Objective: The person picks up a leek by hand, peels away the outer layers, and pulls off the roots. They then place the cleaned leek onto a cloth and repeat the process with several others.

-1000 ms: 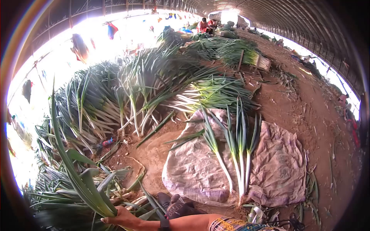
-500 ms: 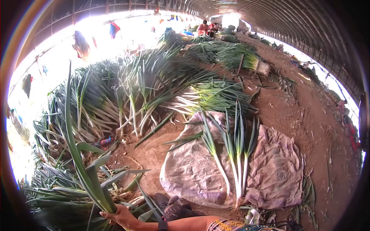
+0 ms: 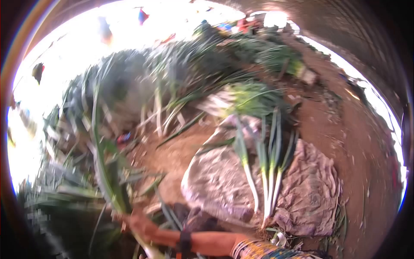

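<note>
My right hand (image 3: 144,226), blurred by motion, reaches across to the lower left with a dark band on its wrist. Its fingers are closed around a long green onion (image 3: 103,172), whose leaves rise upright while its pale lower stalk slants down below the hand. My left hand is out of sight. Several green onions (image 3: 269,172) with white stalks lie on a crumpled, pale sack (image 3: 215,185), right of the hand. A heap of loose green onions and leaves (image 3: 69,194), partly blurred, is beside the hand on the left.
A long pile of green onions (image 3: 168,73) runs along the left side, and a flat bunch (image 3: 254,99) lies beyond the sack. A tied bundle (image 3: 297,69) lies farther back. Brown soil (image 3: 353,172) stretches along the right under an arched roof. A dark shoe (image 3: 198,220) is near my wrist.
The view has shifted and blurred. My right hand has moved slightly up and right, still holding the green onion, and its pale lower stalk now shows beneath the hand.
</note>
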A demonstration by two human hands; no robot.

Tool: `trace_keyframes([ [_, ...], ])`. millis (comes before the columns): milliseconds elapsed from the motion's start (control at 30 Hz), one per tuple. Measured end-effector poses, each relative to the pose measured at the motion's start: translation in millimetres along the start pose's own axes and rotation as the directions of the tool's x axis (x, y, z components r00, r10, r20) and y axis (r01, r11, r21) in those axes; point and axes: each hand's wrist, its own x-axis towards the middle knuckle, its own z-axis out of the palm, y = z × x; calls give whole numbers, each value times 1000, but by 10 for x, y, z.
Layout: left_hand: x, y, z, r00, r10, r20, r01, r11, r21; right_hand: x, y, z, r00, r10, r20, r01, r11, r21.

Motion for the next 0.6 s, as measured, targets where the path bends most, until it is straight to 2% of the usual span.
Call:
trace_keyframes([
  [33, -41, 2, -30, 995, 46, 88, -45, 999, -14, 7, 56, -65, 998, -66, 9, 67, 997, -31],
  [67, -142, 30, -69, 987, -25, 159, 24, 1000, 4, 7, 112, -122, 986, -169, -1, 169, 984, -57],
  [100, -464, -158, -106, 923, -279, 264, 340, 914, -224, 18, 113, -201, 968, -248, -31, 245, 966, -83],
  [167, -790, -326, -124, 960, -69, 271, 43, 994, 103, 120, 85, -242, 956, -277, -98, 276, 961, -17],
  [200, -1019, -415, -190, 900, -185, 395, 99, 969, 228, 100, -117, -108, 976, -87, -197, 122, 977, 177],
  [233, -1177, -476, -239, 813, -284, 508, 125, 938, 324, 105, -161, -114, 981, -97, -167, 123, 981, 151],
  [267, -1236, -494, -322, 753, -310, 580, 99, 925, 366, 83, -150, -76, 983, -147, -114, 170, 958, 231],
  [300, -1251, -470, -375, 661, -531, 530, 341, 842, 418, 59, -119, -49, 989, -110, -98, 132, 956, 260],
  [333, -1219, -478, -417, 761, -497, 418, 366, 860, 356, 28, -106, 2, 987, -113, -110, 137, 959, 248],
  [367, -1039, -451, -447, 841, -458, 288, 377, 878, 295, 27, -48, 23, 989, -121, -81, 137, 961, 242],
  [433, -607, -398, -459, 914, -397, 87, 364, 895, 258, 15, 71, 107, 988, -147, -37, 151, 963, 224],
  [500, -345, -359, -406, 935, -355, -2, 352, 925, 146, -73, 141, 244, 996, -90, 5, 87, 970, 227],
  [567, -213, -320, -314, 924, -376, -68, 378, 925, 22, -152, 264, 334, 998, -54, 43, 42, 971, 233],
  [600, -192, -342, -291, 953, -290, -83, 299, 946, 127, -195, 321, 395, 998, -32, 54, 20, 975, 223],
])
